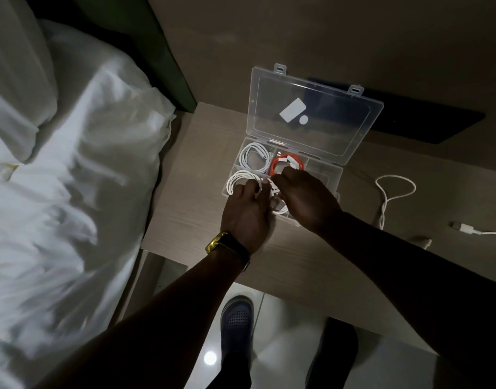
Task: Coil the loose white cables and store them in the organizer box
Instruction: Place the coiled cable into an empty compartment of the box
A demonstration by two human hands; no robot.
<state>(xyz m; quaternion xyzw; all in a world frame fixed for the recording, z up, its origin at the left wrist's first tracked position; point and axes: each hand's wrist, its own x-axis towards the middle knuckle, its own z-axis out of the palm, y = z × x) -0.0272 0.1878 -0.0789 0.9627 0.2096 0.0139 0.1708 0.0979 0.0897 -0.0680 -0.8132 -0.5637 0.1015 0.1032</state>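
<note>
A clear plastic organizer box (pixel 333 175) lies open on the wooden table, its lid (pixel 314 113) tilted back. A coiled white cable (pixel 255 157) fills the far left compartment, and an orange coiled cable (pixel 277 168) sits beside it. Another white coil (pixel 238 181) lies in the near left compartment. My left hand (pixel 247 211) and my right hand (pixel 305 200) meet over the box's near middle, fingers pinching a white cable (pixel 279 209) there. A loose white cable (pixel 395 192) loops on the table right of the box.
A white USB plug and cord (pixel 471 230) lie at the table's right edge. A bed with white sheets (pixel 72 178) presses against the table's left side. A dark flat panel (pixel 423 122) lies behind the box. My feet in shoes (pixel 237 318) stand on the tiled floor below.
</note>
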